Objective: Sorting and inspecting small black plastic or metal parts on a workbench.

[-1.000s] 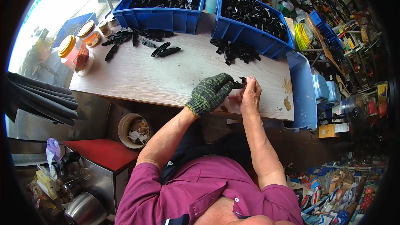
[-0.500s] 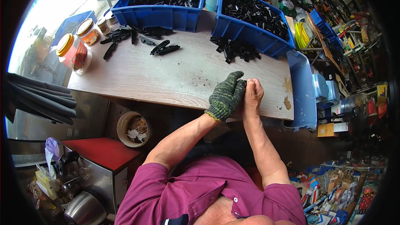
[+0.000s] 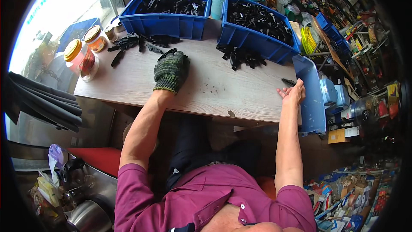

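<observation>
My left hand (image 3: 171, 72), in a dark green knitted glove, is on the table with its fingers curled down over a slim black plastic part (image 3: 167, 54). One end of that part shows beyond the glove; the fingertips are hidden. My bare right hand (image 3: 294, 93) is over the table's right end, beside a pale blue bin (image 3: 311, 99). Another black plastic part (image 3: 288, 82) sticks out to the left from its grip, while some of its fingers stretch away. Loose slim black parts (image 3: 126, 43) lie beyond my left hand, and a heap of short black pieces (image 3: 241, 56) lies in front of the right crate.
Two blue crates (image 3: 167, 28) (image 3: 253, 41) full of black parts stand along the table's (image 3: 201, 99) far edge. Lidded jars (image 3: 81, 60) line the left end. Crowded shelves rise at right. A red-topped cabinet (image 3: 96, 159) stands lower left.
My hands were together over the table's front edge. The left has moved left and forward onto the black parts; the right has moved right, to the pale blue bin, with a black part now showing.
</observation>
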A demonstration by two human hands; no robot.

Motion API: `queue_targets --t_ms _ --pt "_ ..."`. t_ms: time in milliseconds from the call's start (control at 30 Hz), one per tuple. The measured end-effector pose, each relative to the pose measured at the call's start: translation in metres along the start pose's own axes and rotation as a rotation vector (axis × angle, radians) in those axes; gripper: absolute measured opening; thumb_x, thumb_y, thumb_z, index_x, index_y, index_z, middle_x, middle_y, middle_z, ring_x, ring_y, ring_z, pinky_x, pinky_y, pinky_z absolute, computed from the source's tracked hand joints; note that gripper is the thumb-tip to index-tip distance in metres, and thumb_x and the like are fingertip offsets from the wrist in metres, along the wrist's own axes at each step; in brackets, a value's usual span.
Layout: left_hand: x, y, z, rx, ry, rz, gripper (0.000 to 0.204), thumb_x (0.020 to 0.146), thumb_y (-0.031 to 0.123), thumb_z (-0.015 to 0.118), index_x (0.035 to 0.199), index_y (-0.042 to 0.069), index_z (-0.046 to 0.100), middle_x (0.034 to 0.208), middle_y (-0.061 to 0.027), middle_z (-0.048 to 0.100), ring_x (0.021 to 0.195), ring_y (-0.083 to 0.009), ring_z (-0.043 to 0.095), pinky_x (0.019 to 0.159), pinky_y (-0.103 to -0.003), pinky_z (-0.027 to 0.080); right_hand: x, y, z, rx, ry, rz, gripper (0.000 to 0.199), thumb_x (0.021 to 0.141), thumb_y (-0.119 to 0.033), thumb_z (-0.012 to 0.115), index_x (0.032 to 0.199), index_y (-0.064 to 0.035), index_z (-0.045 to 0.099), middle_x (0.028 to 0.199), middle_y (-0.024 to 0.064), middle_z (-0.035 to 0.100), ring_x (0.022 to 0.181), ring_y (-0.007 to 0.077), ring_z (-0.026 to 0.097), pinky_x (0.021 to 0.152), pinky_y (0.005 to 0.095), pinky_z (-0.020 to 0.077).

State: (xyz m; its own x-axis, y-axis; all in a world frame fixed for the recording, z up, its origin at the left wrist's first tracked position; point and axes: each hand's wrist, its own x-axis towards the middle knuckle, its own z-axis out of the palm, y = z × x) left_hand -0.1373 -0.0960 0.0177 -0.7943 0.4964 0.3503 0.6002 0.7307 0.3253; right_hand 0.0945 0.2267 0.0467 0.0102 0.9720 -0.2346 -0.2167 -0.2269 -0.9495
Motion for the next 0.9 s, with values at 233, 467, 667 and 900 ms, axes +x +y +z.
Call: queue_targets --t_ms 233,467,667,900 --pt "-0.024 0.026 0.002 -0.052 0.115 0.218 0.028 0.092 0.027 0.063 0.115 0.010 0.064 0.107 -0.0174 0.065 0.096 -0.0374 0.063 0.077 -0.050 0.054 0.011 0.021 0.014 -0.322 -0.354 -0.011 0.027 0.087 -0.026 0.071 0.107 -0.0085 0.064 0.052 0.0022 0.040 0.044 0.0155 0.047 0.052 0.0431 0.0597" --pt "-0.020 0.022 0.012 -0.086 0.021 0.197 0.030 0.093 0.016 0.057 0.122 0.016 0.062 0.097 -0.0128 0.066 0.088 -0.0344 0.065 0.070 -0.049 0.053 0.014 0.032 0.058 -0.700 -0.433 -0.109 0.034 0.084 -0.023 0.075 0.114 -0.0113 0.064 0.078 0.0071 0.059 0.045 0.0143 0.048 0.041 0.0346 0.0528" --pt "-0.010 0.025 0.004 -0.028 0.021 0.199 0.040 0.093 0.021 0.059 0.132 0.020 0.059 0.099 -0.0138 0.067 0.096 -0.0363 0.062 0.074 -0.049 0.053 0.009 0.026 0.082 -1.002 -0.460 -0.269 0.042 0.083 -0.024 0.075 0.122 -0.0120 0.066 0.081 0.0092 0.065 0.044 0.0151 0.049 0.039 0.0331 0.0489" --pt "-0.001 0.023 0.006 -0.023 -0.016 0.200 0.019 0.092 0.028 0.062 0.098 0.012 0.070 0.100 -0.0159 0.066 0.099 -0.0378 0.062 0.079 -0.050 0.052 0.011 0.027 0.078 -1.020 -0.472 -0.297 0.031 0.082 -0.029 0.076 0.103 -0.0066 0.071 0.071 0.0067 0.062 0.046 0.0150 0.053 0.038 0.0314 0.0487"
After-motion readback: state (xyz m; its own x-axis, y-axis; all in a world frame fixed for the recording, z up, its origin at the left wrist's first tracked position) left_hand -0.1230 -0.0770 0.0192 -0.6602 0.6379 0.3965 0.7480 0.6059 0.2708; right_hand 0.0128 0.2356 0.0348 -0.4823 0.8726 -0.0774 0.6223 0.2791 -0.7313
